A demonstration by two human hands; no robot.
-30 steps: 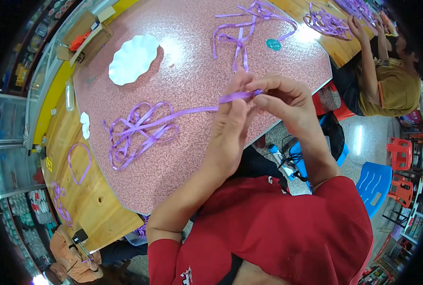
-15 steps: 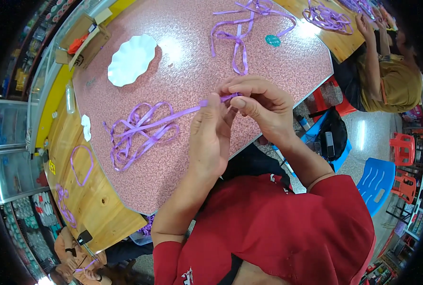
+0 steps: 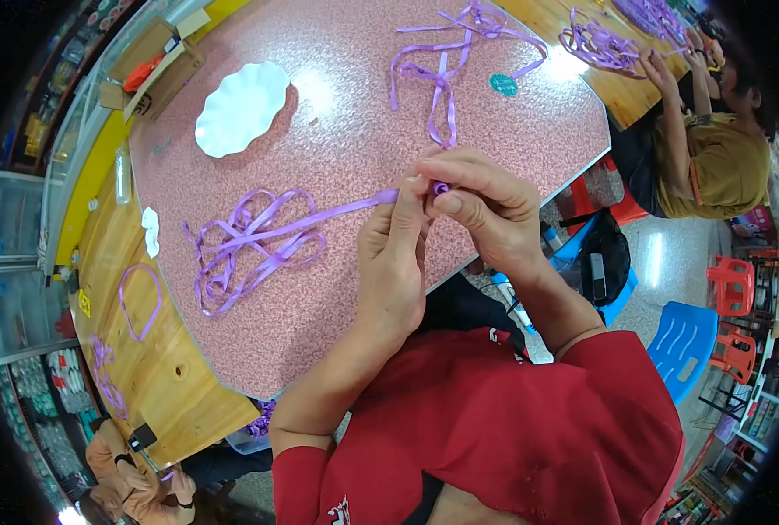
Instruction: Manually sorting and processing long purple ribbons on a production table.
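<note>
A narrow purple ribbon [image 3: 341, 208] runs from a loose looped heap [image 3: 258, 249] on the table at the left up to my hands. My left hand [image 3: 396, 241] pinches the ribbon between thumb and fingers. Close against it, my right hand [image 3: 494, 206] holds the ribbon's end, which is wound into a small purple roll [image 3: 441, 188] between thumb and forefinger. Both hands are above the near side of the pink speckled table [image 3: 346, 122]. Part of the ribbon is hidden behind my left fingers.
A white wavy-edged dish [image 3: 242, 109] lies at the far left, near an open cardboard box [image 3: 164, 74]. More purple ribbon [image 3: 442, 79] and a green round piece [image 3: 503, 85] lie at the far side. Other people work with ribbon at far right and lower left.
The small roll at the ribbon's end now shows its coiled side between my right thumb and finger. My hands have shifted slightly; the ribbon stays held in both.
</note>
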